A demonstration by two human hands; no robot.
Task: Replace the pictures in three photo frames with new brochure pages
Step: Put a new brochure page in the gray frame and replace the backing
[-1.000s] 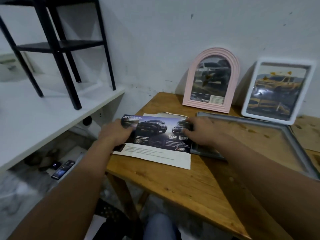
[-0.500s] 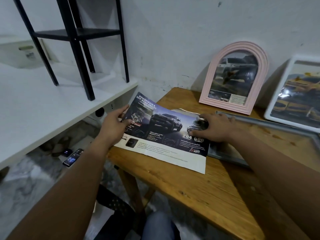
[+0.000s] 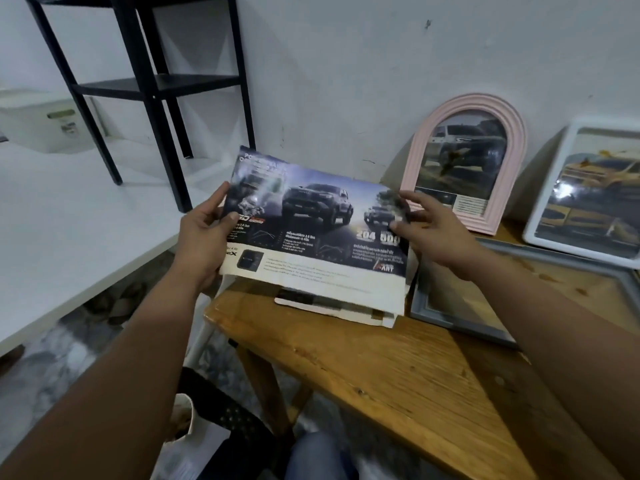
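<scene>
A dark brochure page (image 3: 315,223) printed with pickup trucks is lifted off the wooden table (image 3: 398,375), tilted toward me. My left hand (image 3: 204,237) grips its left edge, thumb on top. My right hand (image 3: 426,226) is at its right edge with fingers spread; its thumb touches the page. More brochure sheets (image 3: 332,306) lie beneath on the table. A pink arched frame (image 3: 465,161) and a white frame (image 3: 588,192), both holding car pictures, lean on the wall. A grey frame (image 3: 460,320) lies flat, showing bare table through it.
A white shelf surface (image 3: 69,230) runs along the left, bearing a black metal rack (image 3: 152,88) and a white box (image 3: 38,123). A white bag (image 3: 187,438) sits on the floor near my knee (image 3: 318,455).
The brochure page has been lifted off the table and tilted up. My left hand rose with it; my right hand left its pressing spot and opened at the right edge.
</scene>
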